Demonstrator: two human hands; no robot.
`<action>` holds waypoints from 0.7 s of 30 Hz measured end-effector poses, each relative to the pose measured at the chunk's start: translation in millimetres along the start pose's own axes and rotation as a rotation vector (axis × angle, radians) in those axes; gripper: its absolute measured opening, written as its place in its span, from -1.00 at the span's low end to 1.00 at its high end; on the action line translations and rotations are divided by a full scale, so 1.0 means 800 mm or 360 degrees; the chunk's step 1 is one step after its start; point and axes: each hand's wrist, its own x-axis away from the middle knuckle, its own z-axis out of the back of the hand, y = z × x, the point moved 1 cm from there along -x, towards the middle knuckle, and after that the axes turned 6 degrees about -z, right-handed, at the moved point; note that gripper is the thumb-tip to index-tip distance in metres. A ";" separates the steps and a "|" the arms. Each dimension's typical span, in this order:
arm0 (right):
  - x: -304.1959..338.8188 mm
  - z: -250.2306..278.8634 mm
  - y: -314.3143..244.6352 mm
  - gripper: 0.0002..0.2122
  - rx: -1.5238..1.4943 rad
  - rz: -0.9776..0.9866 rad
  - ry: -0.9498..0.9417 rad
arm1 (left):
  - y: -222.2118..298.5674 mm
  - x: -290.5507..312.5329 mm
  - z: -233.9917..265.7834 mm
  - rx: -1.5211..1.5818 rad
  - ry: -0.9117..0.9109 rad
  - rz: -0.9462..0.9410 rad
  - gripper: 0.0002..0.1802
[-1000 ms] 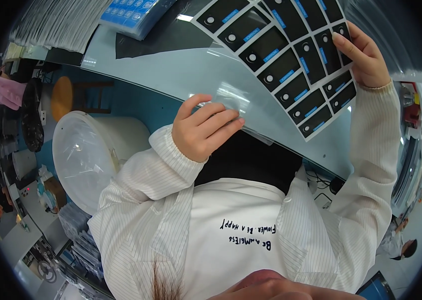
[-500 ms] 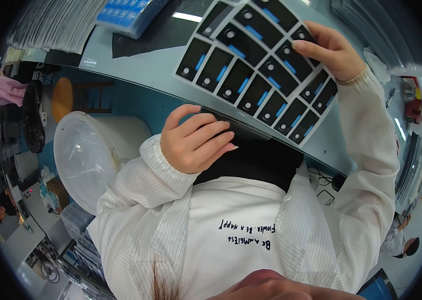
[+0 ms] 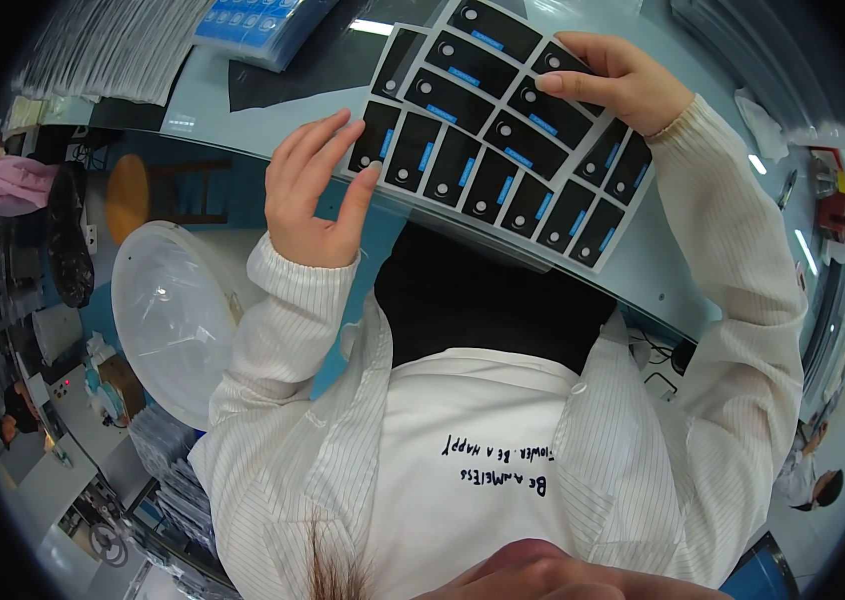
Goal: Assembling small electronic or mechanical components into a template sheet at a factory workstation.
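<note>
A white printed sheet (image 3: 463,168) with rows of black rectangles, blue strips and pale round spots is tilted over the table's near edge. A similar printed piece (image 3: 484,62) appears to overlap its upper part. My right hand (image 3: 633,82) pinches the upper right side, thumb on the printed face and fingers behind. At the left corner is my left hand (image 3: 315,190), its fingers apart from the thumb. The left thumb tip overlaps the sheet's corner; whether it presses there I cannot tell.
On the glass-topped table (image 3: 208,118) lie a black sheet (image 3: 278,88), a stack of clear sleeves (image 3: 108,50) and a blue-printed pack (image 3: 258,30). A white lined bin (image 3: 178,320) stands left below the table. A wooden stool (image 3: 126,200) is beyond it. Other people sit at both sides.
My left hand has moved up and left to the sheet's corner, its curled fingers now spread from the thumb. The sheet and my right hand have shifted slightly left.
</note>
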 end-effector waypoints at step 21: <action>0.002 -0.021 0.003 -0.70 -0.0013 0.0084 0.0048 | 0.004 -0.006 0.003 -0.0191 -0.0086 -0.0212 -0.65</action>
